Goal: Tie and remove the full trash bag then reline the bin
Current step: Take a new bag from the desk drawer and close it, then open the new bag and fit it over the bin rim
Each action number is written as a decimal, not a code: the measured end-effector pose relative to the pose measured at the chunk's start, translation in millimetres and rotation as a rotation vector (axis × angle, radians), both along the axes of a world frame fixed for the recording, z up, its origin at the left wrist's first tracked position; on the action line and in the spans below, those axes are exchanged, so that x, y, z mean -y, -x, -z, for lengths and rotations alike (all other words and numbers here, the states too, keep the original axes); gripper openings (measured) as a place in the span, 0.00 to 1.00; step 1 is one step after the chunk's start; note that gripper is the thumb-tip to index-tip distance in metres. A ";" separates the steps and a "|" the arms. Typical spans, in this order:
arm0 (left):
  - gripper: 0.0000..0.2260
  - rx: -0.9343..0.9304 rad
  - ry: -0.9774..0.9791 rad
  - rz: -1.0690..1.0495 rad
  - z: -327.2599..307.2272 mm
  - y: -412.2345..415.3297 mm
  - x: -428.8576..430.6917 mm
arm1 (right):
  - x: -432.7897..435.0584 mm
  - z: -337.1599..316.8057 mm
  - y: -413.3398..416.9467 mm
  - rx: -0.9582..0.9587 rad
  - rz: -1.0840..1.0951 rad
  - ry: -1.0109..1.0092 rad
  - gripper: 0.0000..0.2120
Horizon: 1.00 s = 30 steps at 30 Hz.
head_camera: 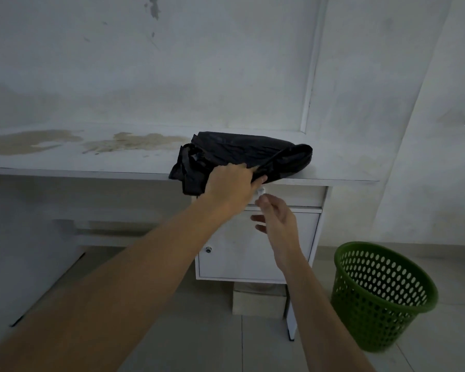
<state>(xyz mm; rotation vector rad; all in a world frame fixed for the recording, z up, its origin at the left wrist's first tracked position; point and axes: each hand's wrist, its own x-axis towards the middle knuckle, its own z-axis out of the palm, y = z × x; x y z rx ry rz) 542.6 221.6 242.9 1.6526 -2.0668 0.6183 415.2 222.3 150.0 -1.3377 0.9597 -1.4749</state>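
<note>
The black bag (pixel 242 154) lies crumpled on the desk (pixel 91 162), at its front edge, with one ragged end spilling over the lip. It looks like thin plastic film: light, limp and slippery, likely to slide through a loose grip and to tear only if snagged. The best hold is probably a pinch on a bunched edge or the mouth hem, gathered so the film cannot slip. Its long axis runs left to right along the desk edge, the fuller rounded end to the right and the loose, frayed end to the left and down.

The left hand (pixel 231 183) is clamped on the near fold of the bag, fingers curled into the plastic. The right hand (pixel 277 216) hangs just below it in front of the drawer (pixel 301 197), thumb and forefinger together on a small white scrap (pixel 261 191), the other fingers apart; what the scrap is cannot be told.

The green bin (pixel 381 296) stands on the floor to the right, well apart from the bag, and shows no liner. Judging by that, relining is the step in hand.
</note>
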 end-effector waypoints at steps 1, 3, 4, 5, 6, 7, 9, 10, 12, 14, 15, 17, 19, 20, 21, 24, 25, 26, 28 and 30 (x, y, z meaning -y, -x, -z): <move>0.22 0.026 0.055 0.010 5.6 5.4 -7.1 | -9.7 -6.8 4.3 0.101 -0.069 0.024 0.25; 0.22 0.051 0.068 0.026 13.5 16.7 -19.9 | -23.4 -22.7 9.9 0.260 -0.173 0.011 0.34; 0.23 0.067 0.050 0.034 17.1 22.9 -25.7 | -28.5 -30.0 11.3 0.314 -0.205 -0.012 0.35; 0.23 0.090 0.038 0.045 21.2 28.9 -31.0 | -31.9 -35.3 11.6 0.359 -0.214 -0.038 0.34; 0.24 0.104 0.032 0.064 24.6 34.8 -36.5 | -35.7 -39.5 12.0 0.410 -0.205 -0.065 0.32; 0.25 0.090 0.015 0.099 27.3 39.7 -42.1 | -38.8 -41.8 12.5 0.475 -0.179 -0.096 0.28; 0.28 0.027 -0.077 0.212 31.8 44.7 -51.8 | -45.2 -40.0 16.2 0.611 -0.105 -0.162 0.18; 0.29 0.002 -0.137 0.272 34.7 46.0 -55.8 | -48.9 -36.6 19.6 0.657 -0.063 -0.182 0.15; 0.28 -0.087 -0.220 0.383 40.3 45.1 -61.7 | -56.6 -25.6 27.0 0.716 0.009 -0.181 0.15; 0.23 -0.301 -0.181 0.492 46.6 40.1 -67.1 | -63.7 -9.6 34.9 0.748 0.081 -0.190 0.13; 0.19 -0.402 -0.073 0.534 50.9 37.1 -68.7 | -67.2 -1.0 39.3 0.769 0.133 -0.211 0.12; 0.13 -0.493 0.231 0.494 66.3 32.9 -67.6 | -75.3 15.2 47.8 0.851 0.226 -0.274 0.16; 0.13 -0.628 0.333 0.356 86.0 32.6 -64.4 | -82.0 32.8 55.6 0.928 0.277 -0.334 0.23; 0.16 -0.770 0.264 0.307 95.6 34.8 -63.9 | -85.2 40.9 57.6 0.943 0.282 -0.353 0.24; 0.19 -0.967 0.108 0.287 104.4 37.8 -62.9 | -87.6 48.9 58.9 0.951 0.275 -0.369 0.24; 0.23 -1.663 -0.672 0.272 121.4 47.2 -58.4 | -89.3 70.0 65.0 0.969 0.250 -0.444 0.22; 0.22 -1.780 -0.872 0.242 128.8 50.7 -55.2 | -88.2 76.0 68.5 0.959 0.254 -0.482 0.22; 0.20 -1.809 -0.947 0.231 137.4 54.8 -52.7 | -87.0 82.7 73.1 0.926 0.267 -0.528 0.22; 0.14 -1.774 -0.858 0.216 151.2 65.4 -48.4 | -84.9 96.6 85.4 0.813 0.285 -0.649 0.23; 0.14 -1.760 -0.756 0.219 159.4 78.6 -46.1 | -83.8 105.3 96.6 0.687 0.347 -0.793 0.27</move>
